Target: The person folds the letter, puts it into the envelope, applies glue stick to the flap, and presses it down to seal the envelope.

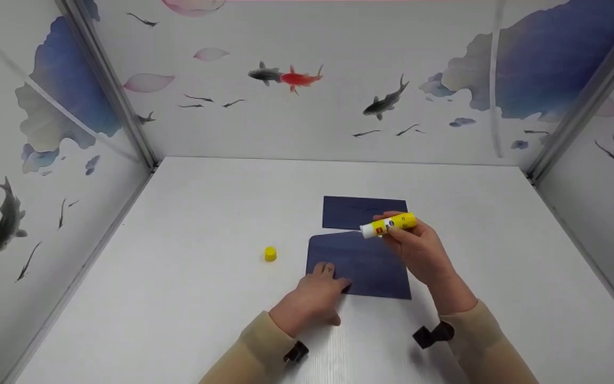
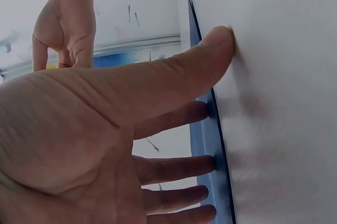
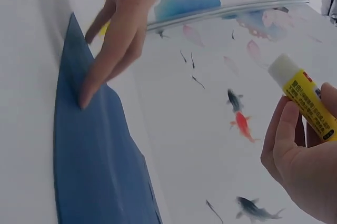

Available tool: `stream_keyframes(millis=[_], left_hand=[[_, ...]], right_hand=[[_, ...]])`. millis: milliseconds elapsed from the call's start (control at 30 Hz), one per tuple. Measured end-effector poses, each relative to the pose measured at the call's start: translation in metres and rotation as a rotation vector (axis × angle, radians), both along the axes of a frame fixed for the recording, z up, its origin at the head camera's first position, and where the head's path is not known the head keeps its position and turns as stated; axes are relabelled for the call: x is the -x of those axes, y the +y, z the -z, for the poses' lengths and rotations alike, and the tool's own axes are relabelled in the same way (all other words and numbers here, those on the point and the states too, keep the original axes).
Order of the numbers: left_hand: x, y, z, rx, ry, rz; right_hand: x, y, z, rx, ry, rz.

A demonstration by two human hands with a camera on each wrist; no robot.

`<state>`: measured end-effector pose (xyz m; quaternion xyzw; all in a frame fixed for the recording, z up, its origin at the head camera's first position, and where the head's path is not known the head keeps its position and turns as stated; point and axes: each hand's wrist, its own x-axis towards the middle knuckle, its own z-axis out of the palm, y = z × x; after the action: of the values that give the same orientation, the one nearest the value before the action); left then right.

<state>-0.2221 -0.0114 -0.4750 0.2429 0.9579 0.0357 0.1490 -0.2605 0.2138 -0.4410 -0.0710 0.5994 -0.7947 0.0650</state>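
Note:
My right hand (image 1: 423, 252) grips an uncapped glue stick (image 1: 392, 224), yellow with a white end, tilted above the far right part of a dark blue sheet (image 1: 363, 269). In the right wrist view the glue stick's white end (image 3: 284, 69) points up and to the left, apart from the sheet. The fingertips of my left hand (image 1: 312, 296) press on the sheet's near left part, the fingers spread and fairly straight. In the left wrist view the left thumb (image 2: 174, 71) reaches past the sheet's near edge. A yellow cap (image 1: 270, 254) stands left of the sheet.
A smaller dark blue piece (image 1: 363, 211) lies just beyond the sheet on the white table (image 1: 205, 224). White panels (image 1: 339, 37) painted with fish and petals close off the back and both sides. Each wrist carries a small black mount (image 1: 434, 335).

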Motion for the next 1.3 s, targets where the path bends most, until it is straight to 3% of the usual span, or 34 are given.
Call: stream_keyframes(millis=[100,200,267,467,533,667,867,1100,1200,1300], left_hand=[[0.001,0.003,-0.003,0.006,0.056,0.004],[0.004,0.006,-0.006,-0.104,0.118,-0.049],[0.006,0.009,-0.005,-0.285,0.135,-0.116],[0.011,0.014,0.004,-1.056,0.13,-0.232],[0.013,0.015,0.007,-1.21,0.153,-0.254],[0.015,0.015,0.011,-1.384,0.163,-0.318],[0.014,0.013,0.01,-1.493,0.119,-0.367],[0.014,0.011,0.011,-1.456,0.168,-0.306],[0.013,0.011,0.012,-1.435,0.205,-0.285],[0.014,0.011,0.014,-1.412,0.232,-0.268]], right_hand=[[-0.001,-0.006,0.0,0.103,-0.069,-0.005],[-0.002,-0.011,0.003,0.161,-0.109,-0.037],[-0.002,-0.013,0.006,0.185,-0.115,-0.06],[-0.004,-0.021,0.017,0.215,-0.092,-0.107],[-0.004,-0.023,0.021,0.209,-0.094,-0.115],[-0.005,-0.027,0.027,0.169,-0.097,-0.122],[-0.004,-0.028,0.031,-0.001,0.004,-0.137],[-0.004,-0.028,0.033,-0.359,0.198,-0.119],[-0.005,-0.03,0.033,-0.435,0.282,-0.119],[-0.005,-0.032,0.033,-0.481,0.289,-0.059]])
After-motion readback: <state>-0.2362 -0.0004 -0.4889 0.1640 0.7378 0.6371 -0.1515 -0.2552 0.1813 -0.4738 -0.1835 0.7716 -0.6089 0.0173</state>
